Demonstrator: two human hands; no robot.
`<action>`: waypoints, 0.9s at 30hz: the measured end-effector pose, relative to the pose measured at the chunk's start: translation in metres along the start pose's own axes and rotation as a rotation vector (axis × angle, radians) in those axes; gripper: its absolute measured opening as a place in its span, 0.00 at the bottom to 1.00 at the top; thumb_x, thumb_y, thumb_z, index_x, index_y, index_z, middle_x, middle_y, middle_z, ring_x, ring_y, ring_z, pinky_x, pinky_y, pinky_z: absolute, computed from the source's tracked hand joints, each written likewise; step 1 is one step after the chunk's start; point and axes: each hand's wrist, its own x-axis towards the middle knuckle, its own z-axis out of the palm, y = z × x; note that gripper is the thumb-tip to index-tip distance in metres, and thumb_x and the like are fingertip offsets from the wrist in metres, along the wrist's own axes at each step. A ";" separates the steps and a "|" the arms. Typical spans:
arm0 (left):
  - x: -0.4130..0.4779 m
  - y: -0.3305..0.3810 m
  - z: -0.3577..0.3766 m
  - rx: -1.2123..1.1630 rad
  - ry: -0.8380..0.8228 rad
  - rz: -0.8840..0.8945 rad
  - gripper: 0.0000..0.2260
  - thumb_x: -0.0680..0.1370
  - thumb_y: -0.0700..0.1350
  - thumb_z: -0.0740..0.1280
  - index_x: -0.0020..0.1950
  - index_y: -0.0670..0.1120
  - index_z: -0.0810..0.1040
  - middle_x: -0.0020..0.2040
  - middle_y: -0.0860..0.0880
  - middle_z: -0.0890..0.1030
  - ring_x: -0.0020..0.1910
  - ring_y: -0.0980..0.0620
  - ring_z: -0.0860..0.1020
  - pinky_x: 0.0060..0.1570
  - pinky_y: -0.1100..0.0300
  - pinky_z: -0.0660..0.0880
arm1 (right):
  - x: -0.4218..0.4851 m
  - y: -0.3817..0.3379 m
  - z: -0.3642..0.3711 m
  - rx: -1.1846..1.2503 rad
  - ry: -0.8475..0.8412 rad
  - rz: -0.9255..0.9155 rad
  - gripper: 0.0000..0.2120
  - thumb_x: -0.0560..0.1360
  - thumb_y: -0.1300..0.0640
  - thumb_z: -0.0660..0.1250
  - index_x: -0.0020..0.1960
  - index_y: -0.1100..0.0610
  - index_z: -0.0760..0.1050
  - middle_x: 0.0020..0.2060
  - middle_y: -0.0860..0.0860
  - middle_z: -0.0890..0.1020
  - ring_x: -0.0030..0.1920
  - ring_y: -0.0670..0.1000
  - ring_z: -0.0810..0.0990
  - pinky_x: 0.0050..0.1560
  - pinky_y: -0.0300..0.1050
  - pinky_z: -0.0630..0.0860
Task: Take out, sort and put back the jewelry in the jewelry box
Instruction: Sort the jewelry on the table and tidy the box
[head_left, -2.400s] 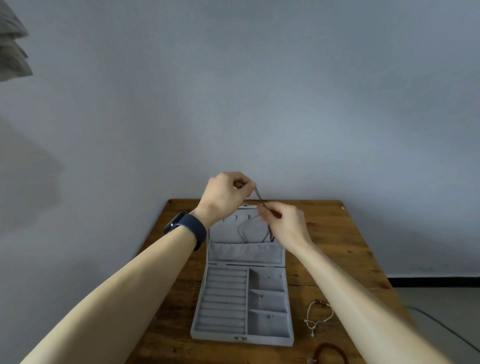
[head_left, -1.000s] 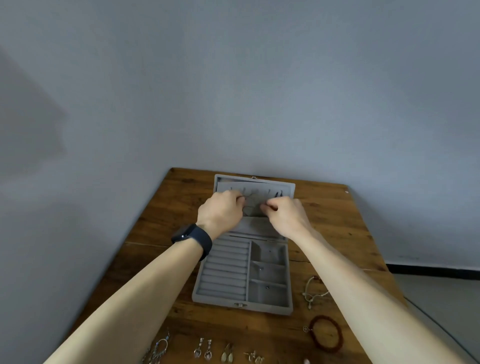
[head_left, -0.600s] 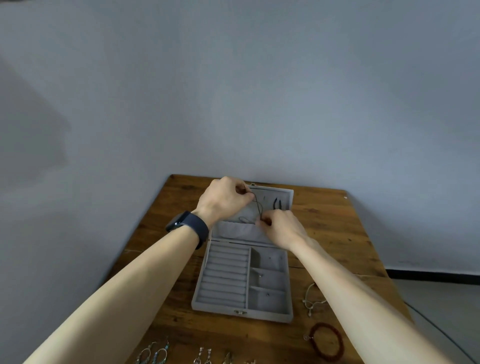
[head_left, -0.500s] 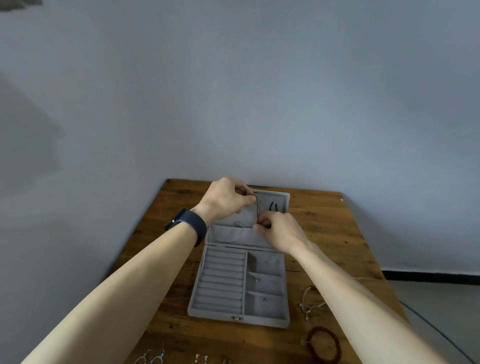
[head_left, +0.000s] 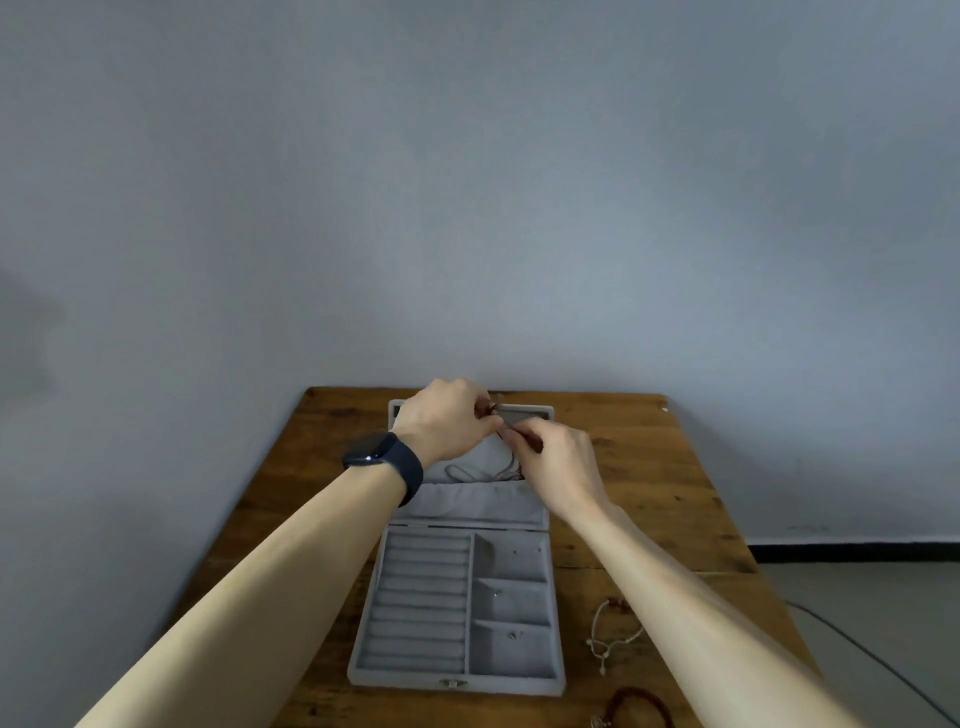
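A grey velvet jewelry box (head_left: 457, 680) lies open on the wooden table (head_left: 639, 467), its lid tilted up at the far side. My left hand (head_left: 447, 421) and my right hand (head_left: 558, 470) meet in front of the lid, both pinching a thin dark necklace cord (head_left: 470, 474) that loops down onto the lid's pocket. The ring rolls at the box's left look bare. Small studs sit in the three right compartments (head_left: 511, 597).
A white cord bracelet (head_left: 605, 636) lies on the table right of the box. A dark red bead bracelet (head_left: 636, 709) sits at the near right edge. A grey wall stands just behind the table. A cable runs on the floor at right.
The camera tilted up, so the earrings at the near table edge left the view. Both hands stayed at the lid, still pinching the necklace cord, now closer together.
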 end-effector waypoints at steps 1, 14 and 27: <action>0.000 -0.001 0.002 0.039 0.067 0.020 0.12 0.79 0.57 0.68 0.54 0.50 0.82 0.52 0.50 0.80 0.51 0.50 0.78 0.49 0.51 0.79 | -0.001 0.002 0.002 0.014 -0.008 0.015 0.10 0.80 0.50 0.67 0.49 0.54 0.84 0.40 0.48 0.85 0.38 0.47 0.80 0.36 0.43 0.72; 0.008 -0.011 0.017 -0.025 0.137 -0.002 0.08 0.76 0.58 0.71 0.46 0.55 0.79 0.47 0.54 0.80 0.46 0.52 0.79 0.46 0.53 0.78 | 0.002 -0.001 0.012 -0.117 -0.022 0.266 0.15 0.78 0.44 0.63 0.38 0.50 0.79 0.36 0.51 0.83 0.41 0.57 0.81 0.36 0.45 0.73; 0.007 -0.012 0.013 -0.102 0.172 -0.036 0.10 0.74 0.59 0.73 0.48 0.56 0.76 0.47 0.54 0.80 0.48 0.51 0.78 0.46 0.53 0.76 | -0.004 -0.016 0.009 -0.284 -0.074 0.321 0.13 0.78 0.48 0.61 0.50 0.51 0.83 0.47 0.55 0.84 0.50 0.62 0.82 0.41 0.45 0.73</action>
